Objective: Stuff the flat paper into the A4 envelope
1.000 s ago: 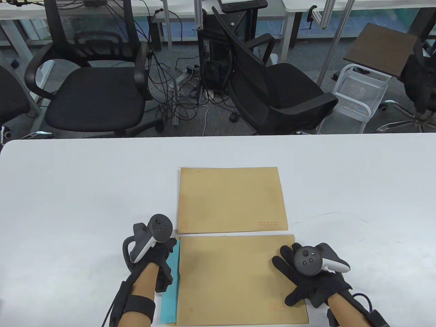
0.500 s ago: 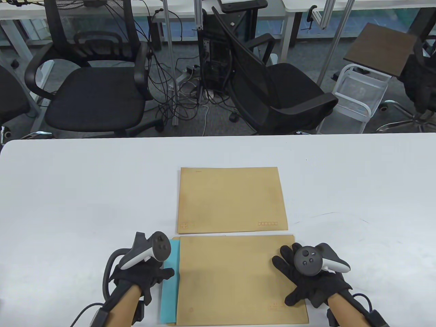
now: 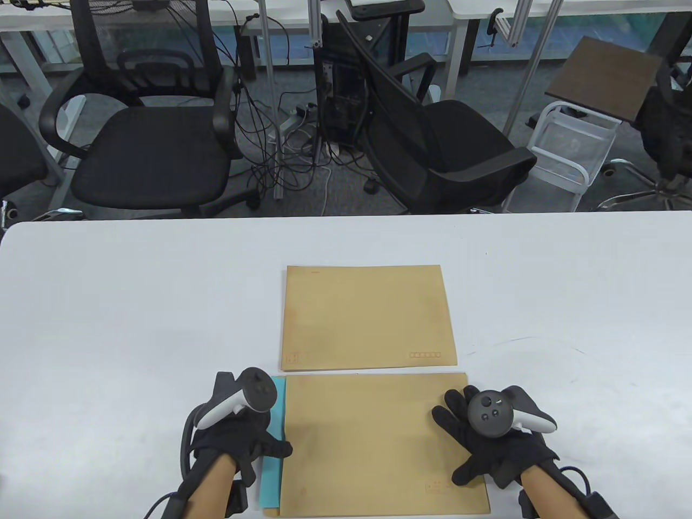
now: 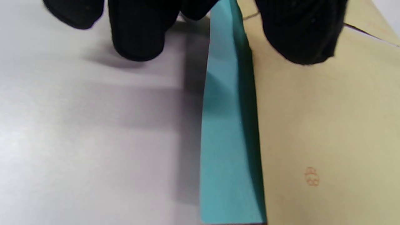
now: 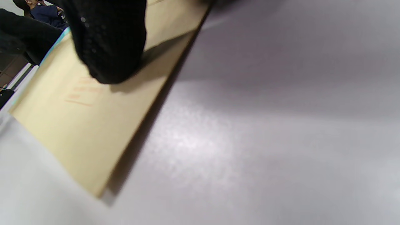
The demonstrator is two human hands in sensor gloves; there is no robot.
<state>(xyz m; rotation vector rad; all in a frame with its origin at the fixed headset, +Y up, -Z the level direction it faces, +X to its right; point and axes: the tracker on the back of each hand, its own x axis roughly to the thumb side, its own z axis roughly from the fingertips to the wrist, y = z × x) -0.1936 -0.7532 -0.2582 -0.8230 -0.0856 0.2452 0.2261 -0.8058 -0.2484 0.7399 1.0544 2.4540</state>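
One envelope (image 3: 378, 443) lies long-axis sideways, blue paper (image 3: 273, 476) protruding left.

Blue paper (image 4: 229, 140) inside tan envelope (image 4: 328, 131)

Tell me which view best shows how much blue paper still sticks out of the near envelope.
Left wrist view: the blue paper fills the frame as a strip beside the near envelope. Table view shows a thin strip partly under the left hand. Right wrist view catches only a sliver.
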